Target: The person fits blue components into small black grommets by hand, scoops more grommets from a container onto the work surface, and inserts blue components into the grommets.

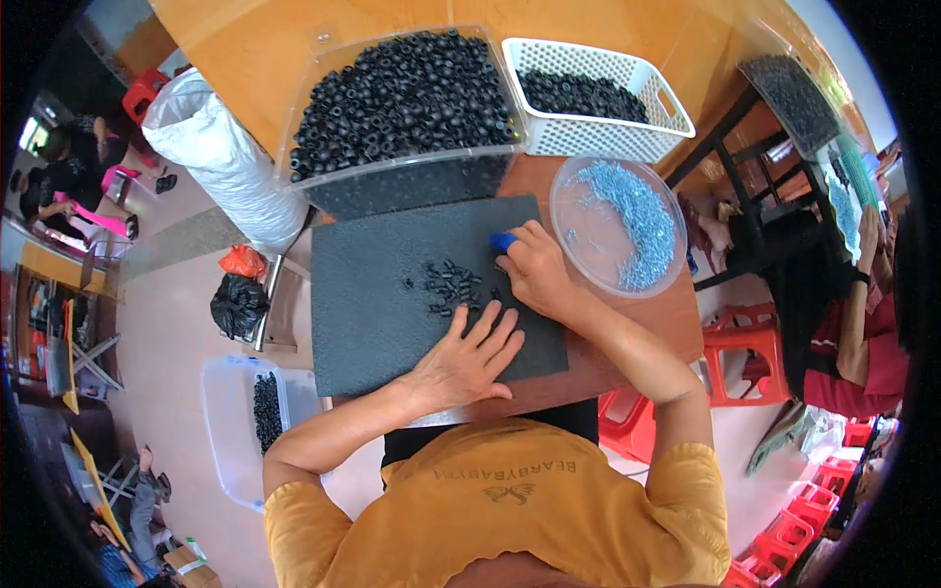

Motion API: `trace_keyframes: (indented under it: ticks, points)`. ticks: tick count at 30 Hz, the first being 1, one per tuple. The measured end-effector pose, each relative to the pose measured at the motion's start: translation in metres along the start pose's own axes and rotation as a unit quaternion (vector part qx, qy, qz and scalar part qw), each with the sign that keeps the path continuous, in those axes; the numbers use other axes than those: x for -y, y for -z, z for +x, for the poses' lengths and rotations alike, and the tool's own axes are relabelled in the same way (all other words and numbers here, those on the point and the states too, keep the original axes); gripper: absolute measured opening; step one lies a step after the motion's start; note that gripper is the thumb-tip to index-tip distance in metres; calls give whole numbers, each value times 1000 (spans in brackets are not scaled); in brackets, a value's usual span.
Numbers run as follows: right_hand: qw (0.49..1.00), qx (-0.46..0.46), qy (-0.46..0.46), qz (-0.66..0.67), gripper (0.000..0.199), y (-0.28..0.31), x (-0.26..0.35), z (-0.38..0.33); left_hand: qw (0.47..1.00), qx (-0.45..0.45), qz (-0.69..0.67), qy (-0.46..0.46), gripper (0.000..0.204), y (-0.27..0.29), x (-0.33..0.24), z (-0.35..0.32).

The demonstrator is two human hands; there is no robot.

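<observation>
A dark grey mat (363, 294) lies on the brown table in front of me. A small pile of black cylindrical pieces (451, 282) is spread over its middle. My left hand (470, 355) rests flat there, fingers apart, the fingertips at the pile's near edge. To the right of the pile, my right hand (536, 269) is closed around a small blue object (503, 241); its kind is mostly hidden by the fingers. Beside that hand sits a round clear dish (567, 218) holding many small bluish metal pieces (642, 225), possibly screws.
Behind the mat stand a clear tub (402, 181) heaped with black ring-like parts and a white perforated basket (598, 140) of black pieces. A white sack (230, 167) and a clear bin (230, 431) are at left. Red stools (750, 358) and another person's arm (856, 318) are at right.
</observation>
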State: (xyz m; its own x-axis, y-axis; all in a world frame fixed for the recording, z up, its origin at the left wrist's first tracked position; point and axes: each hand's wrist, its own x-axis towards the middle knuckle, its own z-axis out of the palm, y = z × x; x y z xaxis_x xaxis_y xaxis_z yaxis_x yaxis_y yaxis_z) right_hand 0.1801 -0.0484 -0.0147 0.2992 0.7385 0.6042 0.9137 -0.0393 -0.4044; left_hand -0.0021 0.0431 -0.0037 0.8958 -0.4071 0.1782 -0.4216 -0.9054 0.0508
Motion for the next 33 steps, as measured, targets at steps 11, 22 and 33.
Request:
trace_keyframes:
  ticks: [11,22,33]
  points:
    - [1000,8,-3,-19,19,21,7,17,980,-189,10,-61,56,25,4,-15]
    - [992,-8,-94,-89,28,58,2,171,908,-135,130,375,34,120,207,24]
    - [955,97,-251,-127,44,7,-2,192,821,-67,-27,566,54,101,207,84]
